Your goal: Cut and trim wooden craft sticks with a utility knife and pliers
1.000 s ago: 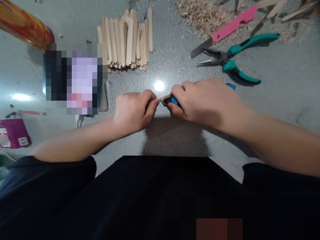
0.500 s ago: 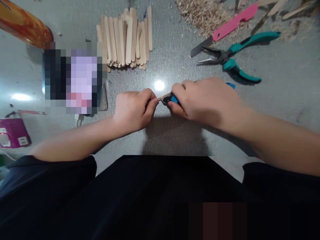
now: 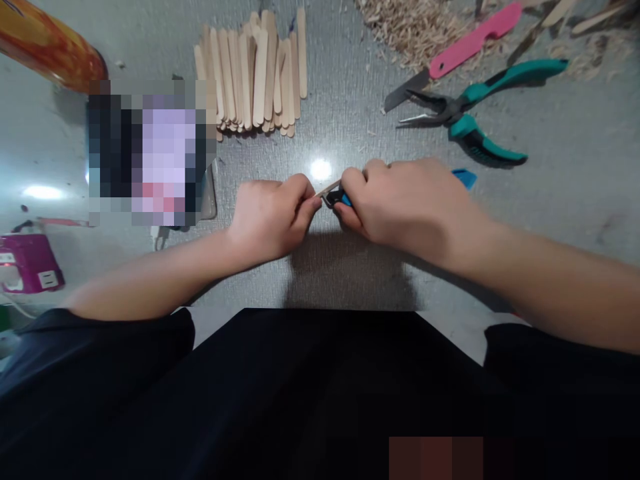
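Observation:
My left hand (image 3: 273,217) is closed, thumb and finger pinching the end of a thin wooden craft stick (image 3: 329,189). The stick slants up to my right hand (image 3: 400,200), whose fingers are wrapped round a blue-and-black handled tool (image 3: 464,178). The tool's dark front end, with a small curved metal part, shows just below the stick between both hands. The grip hides most of the tool, so its exact kind cannot be made out. The far end of the stick disappears behind my right fingers.
A pile of craft sticks (image 3: 260,80) lies beyond my hands. To the right are green-handled pliers (image 3: 455,110), a pink-handled blade (image 3: 473,43) and wood shavings (image 3: 405,30). An orange can (image 3: 50,43), a blurred-out device (image 3: 167,153) and a purple power socket (image 3: 33,263) are left.
The hands stay close together with the same grips. The right hand has shifted slightly, and more of the tool's blue rear end shows. The whole view has moved a little.

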A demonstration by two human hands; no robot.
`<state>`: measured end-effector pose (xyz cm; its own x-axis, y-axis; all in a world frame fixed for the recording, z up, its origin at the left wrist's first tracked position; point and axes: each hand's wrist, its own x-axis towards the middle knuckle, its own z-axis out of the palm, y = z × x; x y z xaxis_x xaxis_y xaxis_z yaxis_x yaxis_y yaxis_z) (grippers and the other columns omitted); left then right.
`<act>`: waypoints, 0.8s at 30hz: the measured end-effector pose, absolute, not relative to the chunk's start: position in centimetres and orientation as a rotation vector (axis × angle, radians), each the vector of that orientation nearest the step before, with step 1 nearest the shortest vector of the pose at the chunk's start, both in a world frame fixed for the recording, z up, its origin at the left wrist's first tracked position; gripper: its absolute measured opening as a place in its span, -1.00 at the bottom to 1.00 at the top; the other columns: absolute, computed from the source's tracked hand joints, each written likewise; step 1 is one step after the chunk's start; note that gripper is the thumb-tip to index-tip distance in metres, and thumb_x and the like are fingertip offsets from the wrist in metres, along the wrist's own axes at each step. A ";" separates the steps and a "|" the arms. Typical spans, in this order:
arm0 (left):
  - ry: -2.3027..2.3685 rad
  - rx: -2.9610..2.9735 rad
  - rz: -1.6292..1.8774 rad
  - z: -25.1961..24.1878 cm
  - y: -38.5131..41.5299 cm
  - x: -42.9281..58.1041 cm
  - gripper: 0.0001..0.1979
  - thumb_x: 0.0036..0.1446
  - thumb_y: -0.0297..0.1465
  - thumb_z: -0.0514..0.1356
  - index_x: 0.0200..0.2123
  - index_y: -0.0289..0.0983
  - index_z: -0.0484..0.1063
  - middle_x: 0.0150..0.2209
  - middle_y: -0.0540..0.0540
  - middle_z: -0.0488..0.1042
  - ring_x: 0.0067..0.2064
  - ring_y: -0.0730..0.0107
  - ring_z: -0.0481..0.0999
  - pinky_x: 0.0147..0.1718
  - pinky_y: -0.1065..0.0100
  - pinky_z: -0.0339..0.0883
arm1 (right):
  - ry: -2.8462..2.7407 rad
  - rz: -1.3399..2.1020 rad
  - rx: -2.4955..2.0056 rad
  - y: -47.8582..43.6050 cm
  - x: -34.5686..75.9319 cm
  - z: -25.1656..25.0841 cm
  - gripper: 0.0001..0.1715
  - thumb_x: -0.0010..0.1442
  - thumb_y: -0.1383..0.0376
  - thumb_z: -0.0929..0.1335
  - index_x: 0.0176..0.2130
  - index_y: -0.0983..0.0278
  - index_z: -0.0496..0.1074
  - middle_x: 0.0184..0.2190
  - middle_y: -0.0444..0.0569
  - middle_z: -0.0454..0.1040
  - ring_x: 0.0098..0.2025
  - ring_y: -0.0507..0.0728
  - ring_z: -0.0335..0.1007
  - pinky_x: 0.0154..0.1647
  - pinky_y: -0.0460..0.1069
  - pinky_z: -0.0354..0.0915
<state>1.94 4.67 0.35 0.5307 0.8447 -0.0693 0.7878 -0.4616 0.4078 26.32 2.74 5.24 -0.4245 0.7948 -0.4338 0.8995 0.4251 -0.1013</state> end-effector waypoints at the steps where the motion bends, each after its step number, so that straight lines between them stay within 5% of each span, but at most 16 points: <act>1: 1.336 2.385 0.207 0.3 4.6 1.9 -0.70 0.51 -0.10 0.27 -0.22 -0.14 0.59 -0.52 -0.07 0.53 -0.45 0.15 0.57 -0.36 0.17 0.30 | 2.361 -0.465 1.464 2.7 26.2 5.3 -0.27 0.67 0.01 0.10 0.32 0.44 0.52 0.04 0.45 0.68 -0.17 0.41 0.59 -0.19 0.13 0.04; 24: 1.315 2.368 0.238 0.7 4.0 1.7 -0.66 0.58 -0.07 0.16 -0.16 -0.13 0.57 -0.48 -0.11 0.59 -0.43 0.10 0.63 -0.34 0.11 0.41 | 2.322 -0.519 1.645 1.5 24.7 5.9 -0.26 0.68 0.03 0.06 0.33 0.40 0.53 0.04 0.50 0.69 -0.18 0.44 0.64 -0.27 0.13 0.10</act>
